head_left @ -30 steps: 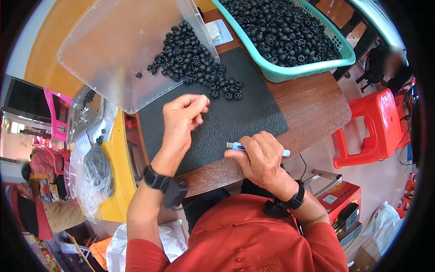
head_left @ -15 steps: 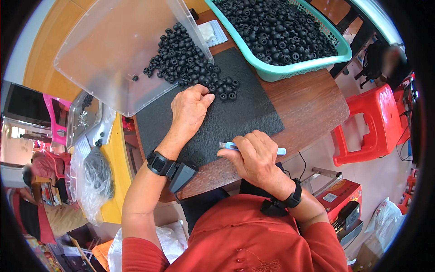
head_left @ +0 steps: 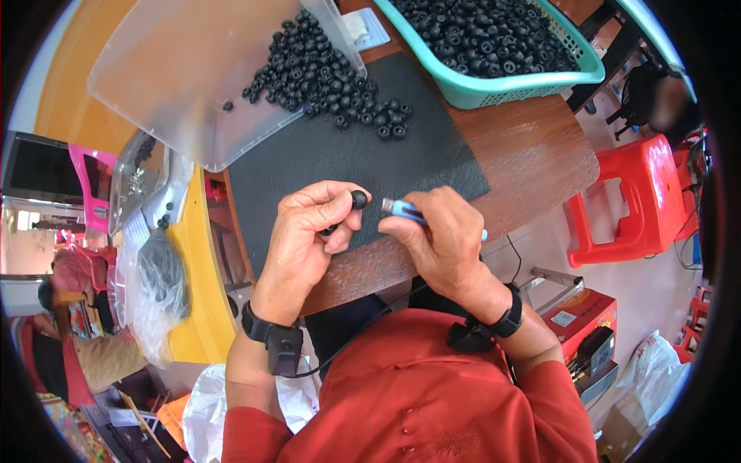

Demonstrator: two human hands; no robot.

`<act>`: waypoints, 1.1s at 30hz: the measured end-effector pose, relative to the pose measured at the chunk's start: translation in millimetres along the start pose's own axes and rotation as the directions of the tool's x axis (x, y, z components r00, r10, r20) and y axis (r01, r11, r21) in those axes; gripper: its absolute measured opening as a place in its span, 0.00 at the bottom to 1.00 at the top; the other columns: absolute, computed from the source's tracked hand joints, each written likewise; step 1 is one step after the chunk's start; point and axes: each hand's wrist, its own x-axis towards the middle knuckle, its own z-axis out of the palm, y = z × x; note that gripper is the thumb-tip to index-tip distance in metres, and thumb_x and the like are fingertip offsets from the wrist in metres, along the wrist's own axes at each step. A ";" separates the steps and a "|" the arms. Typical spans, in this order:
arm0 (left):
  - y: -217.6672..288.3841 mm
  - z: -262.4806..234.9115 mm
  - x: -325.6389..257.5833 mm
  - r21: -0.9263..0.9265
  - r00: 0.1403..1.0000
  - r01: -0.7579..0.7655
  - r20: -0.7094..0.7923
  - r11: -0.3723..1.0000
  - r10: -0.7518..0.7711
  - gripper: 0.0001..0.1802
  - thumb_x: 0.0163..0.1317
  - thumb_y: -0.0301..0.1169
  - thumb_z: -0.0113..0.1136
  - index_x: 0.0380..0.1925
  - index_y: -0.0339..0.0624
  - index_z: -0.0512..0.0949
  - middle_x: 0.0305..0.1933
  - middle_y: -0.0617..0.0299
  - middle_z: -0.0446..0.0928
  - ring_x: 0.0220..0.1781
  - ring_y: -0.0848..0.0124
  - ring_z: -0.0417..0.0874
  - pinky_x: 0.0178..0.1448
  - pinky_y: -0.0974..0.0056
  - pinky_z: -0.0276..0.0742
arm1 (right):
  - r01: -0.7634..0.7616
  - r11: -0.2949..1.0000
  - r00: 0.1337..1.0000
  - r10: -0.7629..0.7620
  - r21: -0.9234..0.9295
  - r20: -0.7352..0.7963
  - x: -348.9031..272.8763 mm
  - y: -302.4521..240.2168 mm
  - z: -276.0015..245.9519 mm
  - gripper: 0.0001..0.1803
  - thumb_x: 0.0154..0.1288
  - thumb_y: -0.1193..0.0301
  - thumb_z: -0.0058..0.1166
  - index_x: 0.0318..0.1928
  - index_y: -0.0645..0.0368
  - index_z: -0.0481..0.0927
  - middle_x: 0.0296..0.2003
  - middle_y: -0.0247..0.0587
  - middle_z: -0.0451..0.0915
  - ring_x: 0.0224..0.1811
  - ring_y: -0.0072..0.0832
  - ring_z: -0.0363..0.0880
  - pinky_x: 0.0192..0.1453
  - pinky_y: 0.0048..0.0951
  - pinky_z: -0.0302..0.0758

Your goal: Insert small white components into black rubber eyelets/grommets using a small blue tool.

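Pinched between the thumb and forefinger of my left hand [head_left: 305,224] is a small round black rubber-like piece [head_left: 359,200]. A second dark piece [head_left: 329,230] shows below the thumb, among the curled fingers. My right hand [head_left: 449,235] grips a light blue utility knife [head_left: 407,210], its short tip pointing at the held piece with a small gap between them. Both hands are above the near edge of a black textured mat [head_left: 417,170]. Farther off, a pile of matching black pieces [head_left: 324,81] spills from a tipped clear plastic bin [head_left: 181,85] onto the mat.
A turquoise basket [head_left: 505,86] heaped with black pieces stands on the brown wooden table [head_left: 532,166] at the far right. Red stools [head_left: 641,204] are beyond the table's right end. On the left are a yellow table edge [head_left: 202,297] and a plastic bag of dark pieces [head_left: 162,270].
My left hand has come back from the pile toward me, now with a black piece in its fingertips. The right hand with the knife has risen slightly toward it.
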 end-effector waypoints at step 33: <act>-28.4 15.2 -40.9 -0.232 0.995 -0.092 -0.068 0.968 0.078 0.14 0.68 0.33 0.60 0.43 0.31 0.80 0.26 0.60 0.77 0.18 0.78 0.67 0.23 0.74 0.62 | 0.181 0.979 0.983 -0.183 -0.089 -0.010 3.5 -18.8 11.5 0.18 0.48 0.63 0.71 0.31 0.61 0.76 0.20 0.37 0.69 0.21 0.34 0.69 0.25 0.33 0.68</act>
